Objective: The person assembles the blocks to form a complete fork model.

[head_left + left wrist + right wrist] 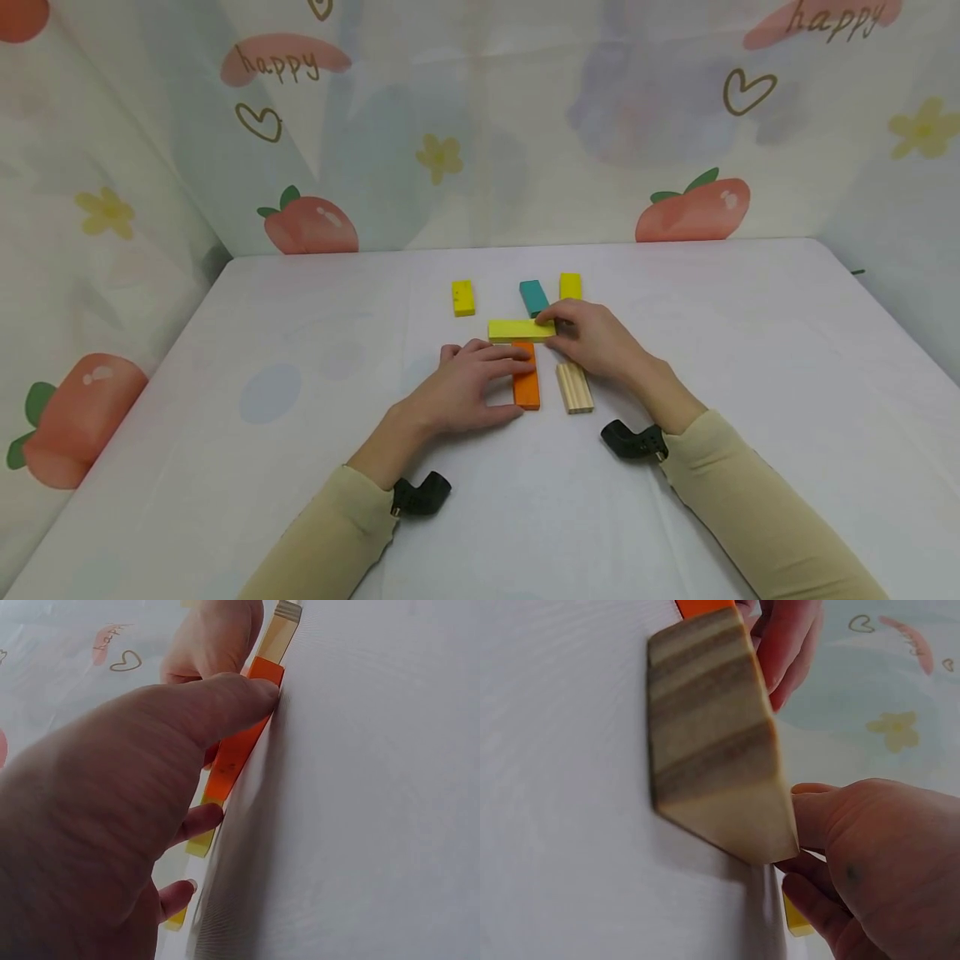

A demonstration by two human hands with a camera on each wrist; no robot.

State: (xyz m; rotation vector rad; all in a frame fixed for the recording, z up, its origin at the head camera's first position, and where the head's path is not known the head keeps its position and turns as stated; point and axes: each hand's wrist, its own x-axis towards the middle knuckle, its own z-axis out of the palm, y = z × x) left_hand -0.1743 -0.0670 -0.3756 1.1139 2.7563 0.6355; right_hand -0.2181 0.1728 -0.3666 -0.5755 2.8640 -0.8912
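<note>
My left hand (pixel 472 392) holds an orange block (pixel 528 392) that lies flat on the table. Its thumb sits at the near end of the left side while the fingers reach across the top. Directly beyond, a yellow block (pixel 512 331) lies crosswise, close against the orange one's far end. My right hand (pixel 600 337) pinches the yellow block's right end between thumb and fingers. Just below the right hand lies a striped wooden block (pixel 574 388), large in the right wrist view. A teal block (pixel 534 297) lies past the right fingertips.
A second yellow block (pixel 571 286) lies behind the right hand, and another yellow block (pixel 463 298) sits farther left. A white cloth covers the table (pixel 225 500). Patterned fabric (pixel 487 125) hangs along its back and sides. Black cameras (pixel 423 494) are strapped at both wrists.
</note>
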